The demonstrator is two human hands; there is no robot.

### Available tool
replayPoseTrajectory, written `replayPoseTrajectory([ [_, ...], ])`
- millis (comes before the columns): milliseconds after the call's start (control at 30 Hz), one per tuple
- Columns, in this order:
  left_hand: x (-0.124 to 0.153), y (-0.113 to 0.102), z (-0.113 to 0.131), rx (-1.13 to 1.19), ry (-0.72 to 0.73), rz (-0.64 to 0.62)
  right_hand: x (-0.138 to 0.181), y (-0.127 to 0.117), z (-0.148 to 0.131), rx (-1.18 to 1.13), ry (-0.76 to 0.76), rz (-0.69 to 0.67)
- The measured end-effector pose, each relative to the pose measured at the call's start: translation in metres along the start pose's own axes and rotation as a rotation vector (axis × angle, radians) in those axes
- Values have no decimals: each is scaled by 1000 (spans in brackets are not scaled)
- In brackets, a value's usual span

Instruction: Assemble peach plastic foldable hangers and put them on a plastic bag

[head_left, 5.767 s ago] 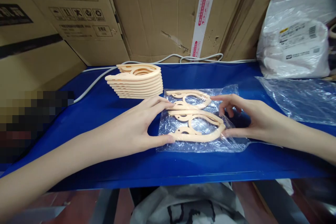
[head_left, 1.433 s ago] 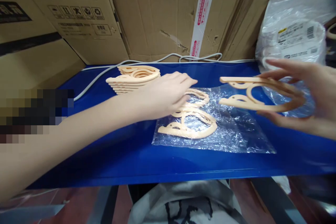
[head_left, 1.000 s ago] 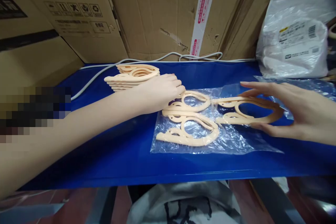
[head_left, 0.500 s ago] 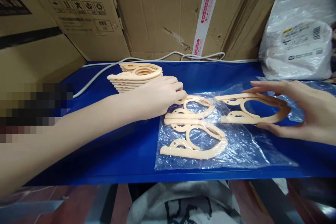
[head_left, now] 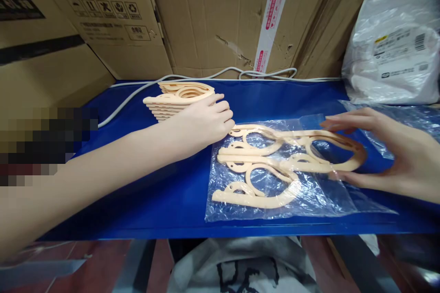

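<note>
Two beige folding hangers [head_left: 256, 201] lie side by side under the film of a clear plastic bag [head_left: 323, 206] on the blue tabletop. My right hand [head_left: 388, 146] grips the curved end of another folded hanger [head_left: 355, 155] between thumb and fingers. That hanger's narrow ends overlap the bag and reach the two others; whether film covers it all is hard to tell. My left hand [head_left: 209, 119] has its fingers curled down at the bag's far left corner, fingertips partly hidden. Just behind it stands a stack of the same hangers [head_left: 172, 100].
Cardboard boxes [head_left: 213, 13] wall off the back and left of the blue table [head_left: 154, 210]. A white cable [head_left: 137, 89] runs along the rear. At the right back sits a white plastic package [head_left: 395, 55] with labels, and another clear bag [head_left: 374, 123] lies before it.
My right hand has moved the hanger left and slightly nearer, so it now overlaps the bag further. My left hand has shifted slightly left, toward the stack.
</note>
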State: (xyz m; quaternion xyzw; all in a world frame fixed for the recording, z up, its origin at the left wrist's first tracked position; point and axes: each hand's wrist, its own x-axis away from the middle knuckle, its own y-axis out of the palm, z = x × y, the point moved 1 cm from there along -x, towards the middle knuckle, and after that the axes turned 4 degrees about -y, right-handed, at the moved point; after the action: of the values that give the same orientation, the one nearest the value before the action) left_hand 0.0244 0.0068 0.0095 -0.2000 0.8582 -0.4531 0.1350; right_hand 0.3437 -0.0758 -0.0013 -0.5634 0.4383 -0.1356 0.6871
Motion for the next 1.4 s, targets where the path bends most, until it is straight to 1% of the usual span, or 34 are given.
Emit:
replayPoseTrajectory([
  [67,-1,1,-1,14,1,15,-5,2,-8,41,-55,-5],
  [167,-1,2,-3,51,18,32,-13,7,-15,26,-70,-9],
  [333,-2,2,-6,71,41,38,-23,24,-18,-70,-20,-7],
  [433,-1,2,-7,49,8,47,-26,29,-19,-27,24,5],
  [500,0,3,-9,44,-18,62,-25,28,-19,17,70,-26],
  [567,1,4,-10,57,-30,66,-23,25,-19,9,110,-81],
  [667,0,6,-11,87,-34,58,-20,22,-19,-120,142,-138],
  [800,-3,6,-12,133,-48,56,-23,28,-20,-278,196,-103],
  [933,-5,3,-13,234,-91,9,-31,35,-20,-437,223,-108],
  [1000,-5,3,-13,300,-127,-15,-34,37,-20,-473,218,-114],
  [1167,-4,6,-16,401,-193,-16,-37,39,-21,-417,191,-104],
  [1267,-4,6,-17,400,-183,1,-38,40,-21,-391,174,-97],
  [1400,-5,4,-15,346,-136,-6,-38,41,-18,-333,143,-85],
])
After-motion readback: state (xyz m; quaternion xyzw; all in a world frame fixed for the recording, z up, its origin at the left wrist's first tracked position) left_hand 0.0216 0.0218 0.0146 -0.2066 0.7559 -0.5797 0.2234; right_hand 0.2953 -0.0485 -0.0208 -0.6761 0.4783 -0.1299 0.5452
